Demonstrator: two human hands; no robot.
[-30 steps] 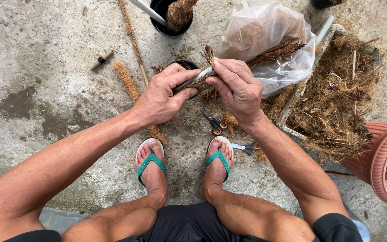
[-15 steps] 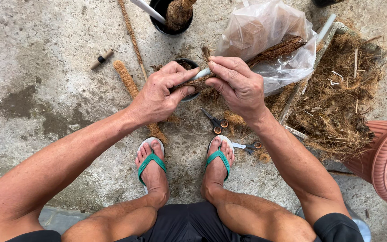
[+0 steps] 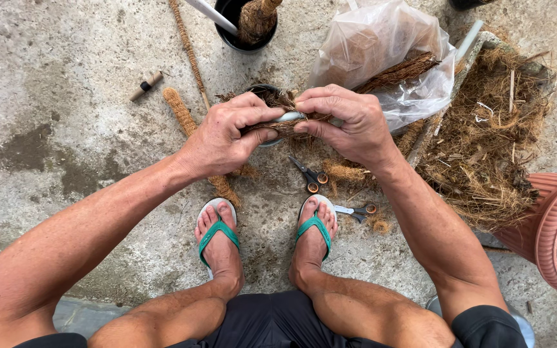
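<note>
My left hand (image 3: 227, 132) and my right hand (image 3: 349, 119) meet above the concrete floor, both gripping a short white pipe (image 3: 287, 117) with brown coconut fibre (image 3: 278, 125) pressed around it. Fingers of both hands pinch the fibre against the pipe. Most of the pipe is hidden under my fingers. Below my hands lie two small pairs of scissors (image 3: 309, 174) (image 3: 356, 211) by my feet in green flip-flops (image 3: 217, 232).
A heap of loose coconut fibre (image 3: 485, 148) lies at right, with a clear plastic bag (image 3: 381, 51) of fibre beside it. A black pot (image 3: 246, 26) holds a fibre-wrapped pole. Finished fibre poles (image 3: 182, 113) lie at left. A pink basket (image 3: 549, 225) stands far right.
Both hands have shifted slightly along the pipe, closing tighter together and covering more of it with fibre. The view has tilted a little.
</note>
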